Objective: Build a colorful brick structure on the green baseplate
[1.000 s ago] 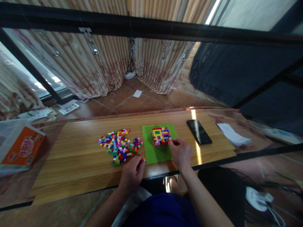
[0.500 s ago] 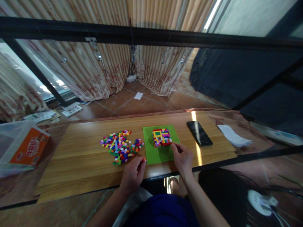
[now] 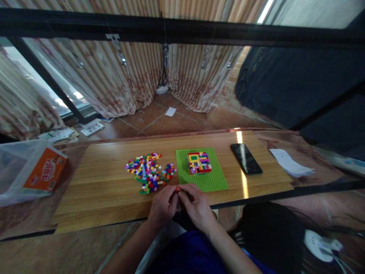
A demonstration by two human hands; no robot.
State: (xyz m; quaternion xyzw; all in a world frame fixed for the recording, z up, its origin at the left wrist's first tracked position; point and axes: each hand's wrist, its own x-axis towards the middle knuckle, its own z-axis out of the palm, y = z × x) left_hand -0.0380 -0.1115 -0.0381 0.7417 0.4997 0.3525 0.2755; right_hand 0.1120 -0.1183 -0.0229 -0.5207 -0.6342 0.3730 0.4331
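My left hand (image 3: pixel 163 205) is closed in a pinch near the table's front edge, with a small orange toy brick (image 3: pixel 178 189) at its fingertips. From the other side, the thumb and fingertips of my right hand (image 3: pixel 196 205) close on that same brick. Just beyond both hands lies a green studded baseplate (image 3: pixel 219 182). On it stands a low block built of many-coloured bricks (image 3: pixel 199 163), with a yellow square on top. A heap of loose coloured bricks (image 3: pixel 148 172) spreads to the left of the baseplate.
A black phone (image 3: pixel 246 159) lies right of the baseplate on the wooden table (image 3: pixel 99 182). White paper (image 3: pixel 289 163) rests farther right. At the far left is a clear plastic bin (image 3: pixel 19 171) with an orange label. A white power strip (image 3: pixel 316 245) sits at lower right.
My right hand has left the brick block's near right corner and come leftward to meet my left hand at the orange brick. The camera view has shifted slightly.
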